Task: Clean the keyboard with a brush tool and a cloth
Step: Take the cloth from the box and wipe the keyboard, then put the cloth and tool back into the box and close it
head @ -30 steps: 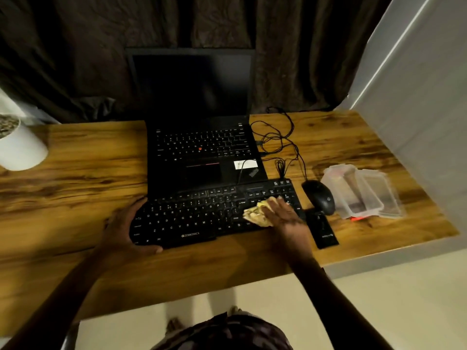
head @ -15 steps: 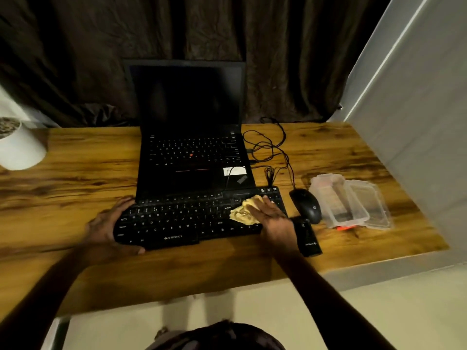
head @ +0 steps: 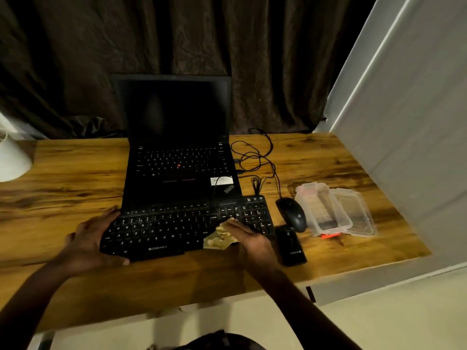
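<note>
A black external keyboard (head: 177, 228) lies on the wooden desk (head: 75, 178), in front of an open black laptop (head: 177, 157). My left hand (head: 93, 241) grips the keyboard's left end, thumb on the front edge. My right hand (head: 250, 238) presses a crumpled yellowish cloth (head: 218, 238) onto the keys at the keyboard's lower right part, left of the number pad. A small black brush tool (head: 290, 245) lies on the desk just right of the keyboard, untouched.
A black mouse (head: 292, 213) sits right of the keyboard, its cable (head: 255, 157) tangled beside the laptop. A clear plastic box and lid (head: 333, 210) lie further right. A white pot (head: 12, 160) stands at the far left. A white wall borders the right.
My right hand has dragged the cloth leftward and toward the keyboard's front edge, off the number pad area. The camera view has tilted and shifted. My left hand keeps its hold.
</note>
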